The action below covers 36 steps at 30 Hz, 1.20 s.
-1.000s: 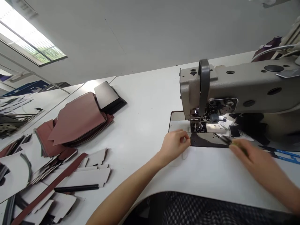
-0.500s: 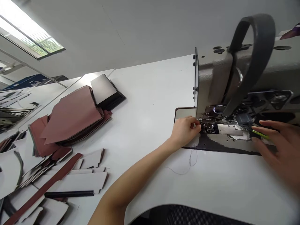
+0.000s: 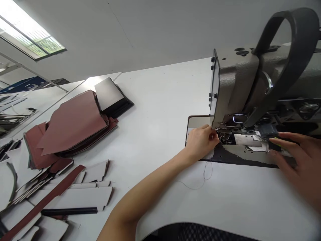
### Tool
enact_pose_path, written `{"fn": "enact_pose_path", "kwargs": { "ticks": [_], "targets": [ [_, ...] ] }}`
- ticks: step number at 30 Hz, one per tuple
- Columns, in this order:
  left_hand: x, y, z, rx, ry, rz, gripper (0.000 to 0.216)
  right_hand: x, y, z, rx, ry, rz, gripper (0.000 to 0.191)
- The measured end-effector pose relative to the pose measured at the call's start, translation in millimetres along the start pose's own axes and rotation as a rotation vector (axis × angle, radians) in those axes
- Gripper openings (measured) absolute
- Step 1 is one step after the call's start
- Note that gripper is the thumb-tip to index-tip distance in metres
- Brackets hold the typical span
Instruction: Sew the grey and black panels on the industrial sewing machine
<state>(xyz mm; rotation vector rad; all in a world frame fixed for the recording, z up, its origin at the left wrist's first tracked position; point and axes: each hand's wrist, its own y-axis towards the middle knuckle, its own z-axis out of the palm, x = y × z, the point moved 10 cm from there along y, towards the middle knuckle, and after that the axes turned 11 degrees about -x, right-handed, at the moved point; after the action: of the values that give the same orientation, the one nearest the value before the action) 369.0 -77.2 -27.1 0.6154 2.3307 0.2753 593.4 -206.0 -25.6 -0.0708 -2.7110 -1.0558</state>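
Grey sewing machine (image 3: 237,87), bench (image 3: 160,134); left hand (image 3: 200,141) pinched by needle area, can't tell on what; right hand (image 3: 298,155) fingers holding green tool (image 3: 279,142).

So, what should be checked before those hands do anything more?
1. Left hand at the sewing machine: ok.
2. What the left hand pinches: cannot tell, hidden.
3. Right hand holding the green item: ok.
4. Thread kept off the table: not ok, it trails there.
5. White scraps off the machine bed: not ok, some lie near the right hand.
6. Reddish panels apart from the machine: ok.
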Motion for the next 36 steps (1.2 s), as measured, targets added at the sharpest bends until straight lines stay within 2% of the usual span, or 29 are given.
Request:
{"fn": "enact_pose_path", "kwargs": {
  "ticks": [10, 19, 22, 24, 27, 29, 33, 36],
  "targets": [
    [-8.7, -0.4, 0.7, -0.047, 0.186, 0.115, 0.019, 11.5, 6.6, -2.8, -0.003, 0.021, -0.077, 0.033],
    [-9.8, -1.6, 5.2, -0.046, 0.217, 0.159, 0.022, 16.0, 6.9, -3.7, 0.005, 0.067, -0.086, 0.029],
    [-9.3, -2.5, 6.0, -0.04, 0.26, 0.185, 0.024, 25.9, 8.7, -13.7, -0.063, 0.117, -0.137, 0.023],
    [-8.6, -2.9, 6.6, -0.036, 0.29, 0.201, 0.024, 41.3, 9.0, -14.7, -0.076, 0.211, -0.223, 0.024],
    [-8.8, -3.2, 5.9, -0.046, 0.305, 0.227, 0.021, 74.8, 7.9, 5.8, 0.05, 0.321, -0.376, 0.03],
    [-9.9, -3.5, 4.6, -0.063, 0.299, 0.25, 0.018, 93.8, 10.1, 27.2, 0.141, 0.297, -0.423, 0.031],
    [-9.4, -4.3, 3.2, -0.089, 0.307, 0.269, 0.015, 109.9, 18.2, 68.7, 0.312, 0.255, -0.338, 0.039],
    [-8.8, -4.9, 3.3, -0.11, 0.33, 0.283, 0.015, 112.1, 20.9, 81.9, 0.347, 0.257, -0.29, 0.04]
  ]
}}
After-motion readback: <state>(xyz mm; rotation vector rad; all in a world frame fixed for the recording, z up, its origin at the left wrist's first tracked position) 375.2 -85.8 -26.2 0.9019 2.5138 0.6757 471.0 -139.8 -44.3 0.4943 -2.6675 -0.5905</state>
